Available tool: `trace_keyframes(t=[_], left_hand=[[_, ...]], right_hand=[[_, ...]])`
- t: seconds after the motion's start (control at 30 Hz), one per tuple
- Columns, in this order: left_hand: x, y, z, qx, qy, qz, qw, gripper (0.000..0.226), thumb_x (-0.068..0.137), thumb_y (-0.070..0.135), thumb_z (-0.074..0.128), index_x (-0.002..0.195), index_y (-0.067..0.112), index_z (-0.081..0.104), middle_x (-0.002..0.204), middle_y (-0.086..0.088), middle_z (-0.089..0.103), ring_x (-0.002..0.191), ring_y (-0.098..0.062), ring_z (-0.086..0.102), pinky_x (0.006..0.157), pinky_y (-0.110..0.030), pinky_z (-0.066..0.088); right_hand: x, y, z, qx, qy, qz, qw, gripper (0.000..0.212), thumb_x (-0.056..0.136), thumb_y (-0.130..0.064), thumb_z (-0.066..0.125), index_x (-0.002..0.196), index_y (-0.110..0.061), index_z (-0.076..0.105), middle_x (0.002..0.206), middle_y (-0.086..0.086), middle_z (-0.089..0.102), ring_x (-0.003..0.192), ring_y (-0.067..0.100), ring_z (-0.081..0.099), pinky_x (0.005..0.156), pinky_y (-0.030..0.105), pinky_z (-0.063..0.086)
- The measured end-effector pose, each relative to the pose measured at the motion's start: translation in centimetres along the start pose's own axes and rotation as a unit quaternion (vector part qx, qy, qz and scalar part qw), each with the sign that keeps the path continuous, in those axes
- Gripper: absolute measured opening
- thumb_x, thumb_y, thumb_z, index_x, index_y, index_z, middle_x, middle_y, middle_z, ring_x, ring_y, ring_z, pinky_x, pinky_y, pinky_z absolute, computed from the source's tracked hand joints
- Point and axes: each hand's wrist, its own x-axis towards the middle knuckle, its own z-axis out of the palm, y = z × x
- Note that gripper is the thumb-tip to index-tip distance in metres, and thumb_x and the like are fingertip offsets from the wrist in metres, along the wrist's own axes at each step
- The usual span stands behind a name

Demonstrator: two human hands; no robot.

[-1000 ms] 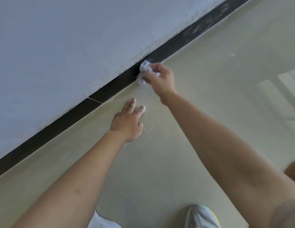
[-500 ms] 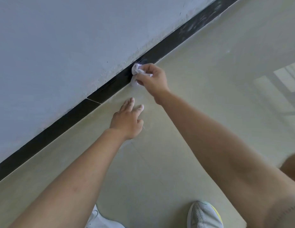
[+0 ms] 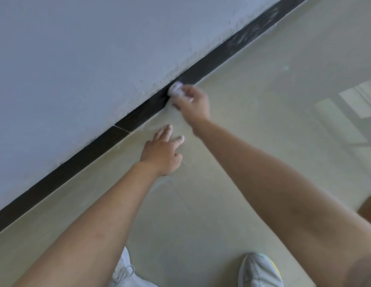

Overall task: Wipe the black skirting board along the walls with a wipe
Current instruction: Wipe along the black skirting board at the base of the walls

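A black skirting board [image 3: 81, 168] runs diagonally from lower left to upper right along the foot of a pale grey wall [image 3: 97, 59]. My right hand [image 3: 193, 104] is shut on a crumpled white wipe [image 3: 175, 89] and presses it against the board; hand and wipe are motion-blurred. My left hand [image 3: 161, 154] rests flat on the glossy beige floor [image 3: 253, 100], fingers spread, just below the board and apart from the wipe. A joint in the board shows left of the hands. Dusty streaks mark the board at the upper right.
Two light sports shoes [image 3: 259, 270] stand at the bottom edge on the floor. A bright window reflection [image 3: 346, 104] lies on the floor at right. A bare knee shows at the right edge.
My right hand with the wipe slid left down the board, then back a little to the right and now blurs with motion. My left hand has stayed planted on the floor.
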Motion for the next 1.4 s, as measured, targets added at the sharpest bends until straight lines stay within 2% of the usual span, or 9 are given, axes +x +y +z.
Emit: trace_keyframes(t=[0.17,0.3,0.5,0.63,0.73,0.87,0.97,1.13,1.4], left_hand=[[0.2,0.1,0.1,0.004,0.001,-0.004,1.0,0.06,0.091,0.032,0.04,0.149,0.035,0.024,0.162,-0.006,-0.001,0.148,-0.023,-0.002,0.112,-0.044,0.024],[-0.1,-0.1,0.0,0.011,-0.002,0.002,1.0,0.063,0.09,0.03,0.04,0.149,0.038,0.021,0.162,-0.001,-0.008,0.148,-0.02,-0.003,0.112,-0.042,0.024],[-0.3,0.6,-0.6,-0.003,-0.013,-0.018,1.0,0.063,0.091,0.027,0.04,0.149,0.041,0.021,0.161,0.003,-0.011,0.148,-0.015,-0.006,0.114,-0.039,0.024],[-0.5,1.0,-1.0,0.001,-0.027,-0.023,0.999,0.064,0.09,0.024,0.04,0.15,0.04,0.02,0.161,0.004,-0.011,0.148,-0.015,-0.006,0.114,-0.039,0.024],[-0.5,1.6,-1.6,0.016,-0.04,-0.039,0.998,0.063,0.091,0.025,0.04,0.15,0.039,0.022,0.161,0.003,-0.009,0.148,-0.017,-0.003,0.114,-0.04,0.023],[-0.2,2.9,-3.9,0.056,-0.086,-0.067,0.992,0.059,0.092,0.03,0.04,0.148,0.038,0.028,0.162,0.003,-0.001,0.144,-0.023,0.022,0.11,-0.038,0.031],[0.2,4.2,-6.6,0.069,-0.096,-0.083,0.99,0.056,0.091,0.029,0.04,0.146,0.035,0.034,0.161,0.008,0.009,0.133,-0.022,0.042,0.1,-0.035,0.039],[0.7,8.1,-10.7,0.072,-0.01,-0.048,0.996,0.059,0.091,0.024,0.04,0.149,0.031,0.029,0.161,0.001,0.011,0.145,-0.022,0.019,0.109,-0.042,0.032],[-0.9,14.0,-16.8,0.127,0.049,-0.009,0.991,0.061,0.092,0.023,0.039,0.15,0.03,0.024,0.161,-0.001,0.007,0.147,-0.021,0.009,0.116,-0.044,0.019]], right_hand=[[-1.0,-0.1,0.9,-0.062,-0.121,-0.008,0.991,0.021,0.075,-0.008,0.076,0.078,-0.029,0.073,0.078,-0.007,0.07,0.083,0.019,0.071,0.08,0.038,0.063],[2.5,-2.3,-3.9,0.032,0.025,0.018,0.999,0.021,0.068,0.0,0.074,0.075,-0.019,0.074,0.074,0.007,0.074,0.075,0.035,0.073,0.08,0.05,0.062],[5.6,-5.4,-6.1,0.127,0.213,0.004,0.969,0.006,0.08,-0.019,0.072,0.084,-0.023,0.072,0.061,-0.011,0.068,0.064,0.006,0.064,0.069,0.025,0.058],[0.8,-3.6,-2.6,-0.068,0.045,-0.054,0.995,0.014,0.085,-0.017,0.066,0.085,-0.031,0.069,0.097,0.0,0.07,0.072,0.001,0.059,0.067,0.016,0.049],[0.0,-4.0,-4.1,-0.101,-0.048,-0.039,0.993,0.022,0.084,-0.011,0.067,0.098,-0.026,0.076,0.091,-0.006,0.069,0.072,-0.002,0.057,0.063,0.011,0.048],[2.2,-7.7,-10.5,-0.012,0.074,0.003,0.997,0.012,0.084,-0.019,0.069,0.09,-0.028,0.073,0.064,-0.011,0.072,0.079,0.01,0.071,0.082,0.03,0.062],[3.2,-10.8,-15.8,-0.01,0.14,-0.017,0.99,0.002,0.086,-0.026,0.07,0.084,-0.027,0.07,0.072,-0.006,0.072,0.078,0.012,0.071,0.081,0.032,0.062],[2.9,-14.2,-21.3,-0.068,0.134,-0.056,0.987,0.014,0.089,-0.025,0.065,0.1,-0.02,0.073,0.066,-0.008,0.064,0.064,0.002,0.062,0.073,0.021,0.059],[-0.4,-15.6,-26.1,-0.01,0.116,-0.036,0.993,0.013,0.09,-0.02,0.066,0.08,-0.027,0.063,0.068,-0.005,0.065,0.079,0.014,0.07,0.084,0.032,0.061]])
